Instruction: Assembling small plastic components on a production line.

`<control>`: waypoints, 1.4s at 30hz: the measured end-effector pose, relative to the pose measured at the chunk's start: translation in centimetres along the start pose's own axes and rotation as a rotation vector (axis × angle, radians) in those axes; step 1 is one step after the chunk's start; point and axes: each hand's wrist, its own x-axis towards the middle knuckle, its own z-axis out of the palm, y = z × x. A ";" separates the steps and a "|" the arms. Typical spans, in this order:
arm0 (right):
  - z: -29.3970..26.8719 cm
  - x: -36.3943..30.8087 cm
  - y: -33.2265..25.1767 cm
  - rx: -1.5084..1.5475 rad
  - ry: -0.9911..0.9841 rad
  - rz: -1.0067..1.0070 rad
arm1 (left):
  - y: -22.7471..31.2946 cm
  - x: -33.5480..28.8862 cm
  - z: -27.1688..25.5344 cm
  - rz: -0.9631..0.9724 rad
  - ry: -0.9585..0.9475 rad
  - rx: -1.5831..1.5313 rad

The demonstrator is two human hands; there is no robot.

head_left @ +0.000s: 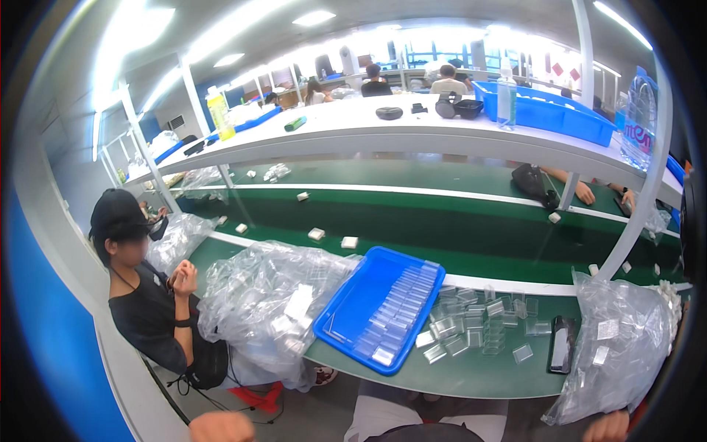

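Note:
At the lower edge, left of my lap, my left hand [221,427] shows only its curled, slightly blurred knuckles. Far to the right, my right hand [607,426] is also curled, just below a clear plastic bag [615,346]. What either hand holds, if anything, is out of sight. In front of me a blue tray [341,307] lies slantwise on the green table, with rows of clear plastic cases [398,313] in it. Loose clear cases [475,320] are scattered to its right. A dark phone [562,345] lies between them and the bag.
A large plastic bag [272,287] lies left of the tray, beside a seated person [147,295] in black. Behind runs a green conveyor [442,236] with small white pieces. Above it, a white shelf [339,136] holds bottles and a blue bin [545,110].

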 end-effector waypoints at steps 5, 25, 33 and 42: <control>-3.4 7.0 12.9 0.522 -0.326 0.189 | -12.6 1.2 0.3 -0.042 -0.073 -0.440; -10.2 5.3 5.4 -2.021 -0.668 -0.802 | 1.7 -10.5 6.1 -0.692 -0.293 2.491; -0.8 3.4 6.0 -2.183 -0.991 -0.288 | -7.3 -2.7 3.5 0.039 -0.376 1.883; 3.0 13.6 21.6 -1.468 -1.682 -0.621 | -16.5 3.1 4.5 -0.004 -1.227 1.130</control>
